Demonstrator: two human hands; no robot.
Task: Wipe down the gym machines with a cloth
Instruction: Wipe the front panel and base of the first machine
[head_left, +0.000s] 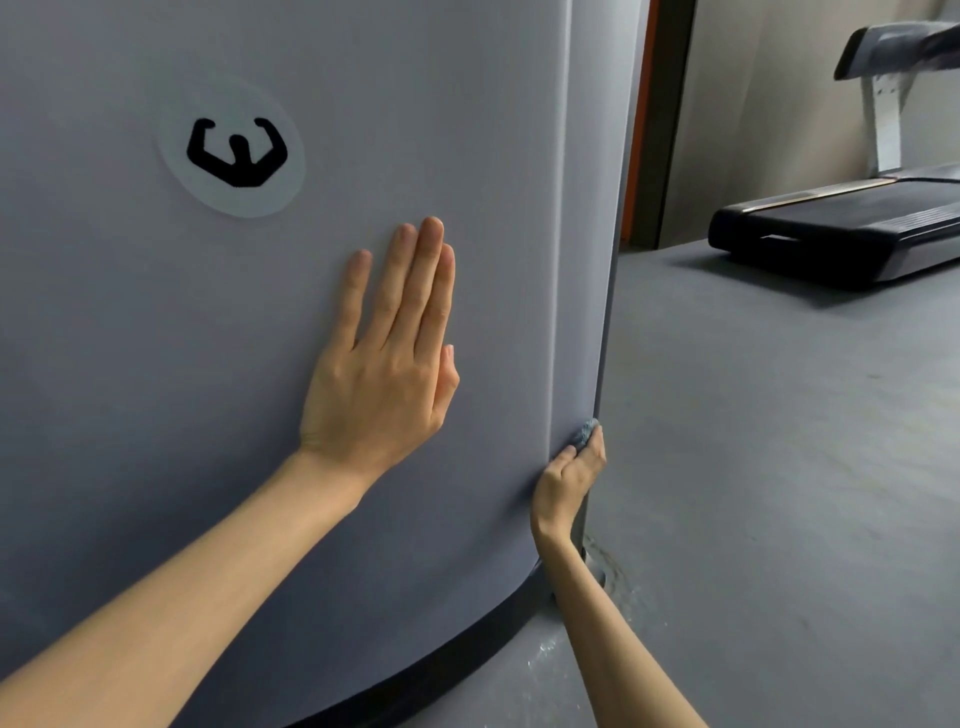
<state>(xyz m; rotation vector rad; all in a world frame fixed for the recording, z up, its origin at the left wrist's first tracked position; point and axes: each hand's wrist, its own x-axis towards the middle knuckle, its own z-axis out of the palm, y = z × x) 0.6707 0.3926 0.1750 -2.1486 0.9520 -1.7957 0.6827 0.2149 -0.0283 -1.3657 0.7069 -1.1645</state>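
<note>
A tall grey machine housing (156, 338) fills the left and middle of the view, with a round white sticker (231, 145) bearing a black logo. My left hand (384, 358) lies flat on the housing, fingers straight and pointing up. My right hand (569, 475) is low at the housing's right edge, its fingers curled round a small bunched blue-grey cloth (586, 431) held against that edge. Most of the cloth is hidden inside the hand.
A black base strip (441, 670) runs along the housing's bottom. Grey floor (779, 467) stretches to the right, with pale scuff marks near the base. A black treadmill (841, 228) stands at the far right by a beige wall. A dark doorframe with an orange strip rises behind the housing.
</note>
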